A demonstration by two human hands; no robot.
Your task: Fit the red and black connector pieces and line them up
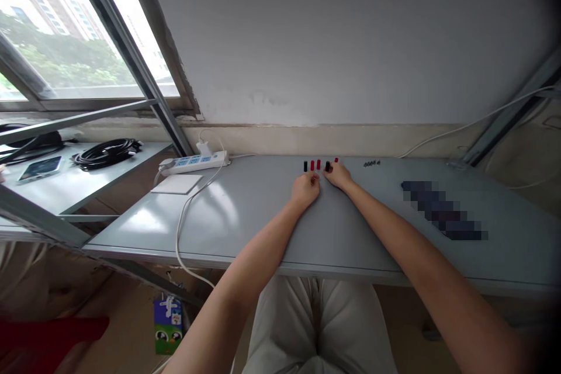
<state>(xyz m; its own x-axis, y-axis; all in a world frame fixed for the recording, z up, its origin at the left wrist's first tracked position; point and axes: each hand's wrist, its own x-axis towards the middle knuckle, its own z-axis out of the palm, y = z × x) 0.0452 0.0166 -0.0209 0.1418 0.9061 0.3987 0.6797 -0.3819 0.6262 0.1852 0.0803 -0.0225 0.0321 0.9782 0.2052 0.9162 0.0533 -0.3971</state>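
A white power strip (194, 162) lay on the grey table (245, 216) at 10 o'clock, its white cable (182, 219) trailing over the near edge; a white pad (177, 184) lay just beside it; small dark screws (371, 163) sat at 1 o'clock; a coiled black cable (106, 153) and a phone (40, 168) rested on the shelf (65, 187) at 9 o'clock.

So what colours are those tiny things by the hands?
Red and black: the small pieces stand in a row at the person's fingers, seen in the head view.

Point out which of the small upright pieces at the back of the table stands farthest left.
The black piece at the left end of the row; the two beside it are red pieces. It stands clear, just beyond the left hand.
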